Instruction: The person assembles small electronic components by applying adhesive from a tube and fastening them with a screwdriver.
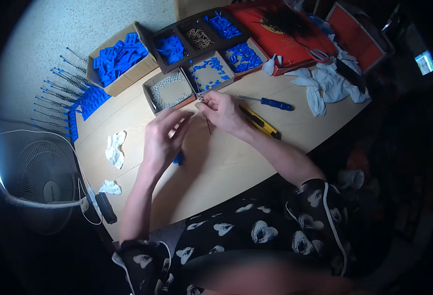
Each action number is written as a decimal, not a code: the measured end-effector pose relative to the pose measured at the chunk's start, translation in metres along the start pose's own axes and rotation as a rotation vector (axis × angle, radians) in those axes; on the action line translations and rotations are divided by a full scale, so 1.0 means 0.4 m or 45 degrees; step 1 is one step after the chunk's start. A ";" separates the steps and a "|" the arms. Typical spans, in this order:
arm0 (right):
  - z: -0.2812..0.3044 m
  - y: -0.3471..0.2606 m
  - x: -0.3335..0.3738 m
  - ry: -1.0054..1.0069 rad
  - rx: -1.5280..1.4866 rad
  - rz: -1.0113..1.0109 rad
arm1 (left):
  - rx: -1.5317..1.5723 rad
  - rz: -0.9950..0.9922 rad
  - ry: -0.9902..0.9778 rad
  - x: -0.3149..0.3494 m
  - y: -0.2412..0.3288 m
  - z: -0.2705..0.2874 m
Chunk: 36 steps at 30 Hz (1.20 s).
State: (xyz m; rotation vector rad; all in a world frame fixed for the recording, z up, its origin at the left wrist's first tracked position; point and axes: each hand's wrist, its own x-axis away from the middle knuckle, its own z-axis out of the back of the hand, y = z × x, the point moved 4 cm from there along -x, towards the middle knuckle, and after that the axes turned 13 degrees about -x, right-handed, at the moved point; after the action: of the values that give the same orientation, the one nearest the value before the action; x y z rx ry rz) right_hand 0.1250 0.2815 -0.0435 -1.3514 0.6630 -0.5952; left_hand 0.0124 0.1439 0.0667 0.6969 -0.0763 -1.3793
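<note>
Near the tray fronts, my right hand (221,112) is closed in a pinch on a thin metal rod (209,126), whose lower end sticks out below the fingers. What looks like a small coil sits at the fingertips. My left hand (163,135) is beside it, fingers curled and bent toward the thumb; whatever they hold is hidden. A blue plastic piece (178,158) shows by the left palm, and I cannot tell if it is held or lies on the table. Just ahead is a box of small clear pieces (170,91), with a box of small blue parts (209,74) beside it.
Blue racks (91,102) of rods with springs stand at the left, by a carton of blue clips (120,59). Right of my hands lie a screwdriver (275,103) and a yellow cutter (261,123). White gloves (322,88), scissors (319,55) and crumpled tissue (115,149) are farther out.
</note>
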 end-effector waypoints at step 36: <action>0.045 -0.261 0.061 -0.014 -0.966 0.078 | 1.651 0.693 -0.096 0.132 -0.096 -0.035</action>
State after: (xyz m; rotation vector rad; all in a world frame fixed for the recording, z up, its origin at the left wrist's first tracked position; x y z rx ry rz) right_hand 0.1540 0.2625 0.0598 -2.0222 0.9703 -0.2839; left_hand -0.0033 0.1006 0.0184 1.5303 -1.2057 -0.6880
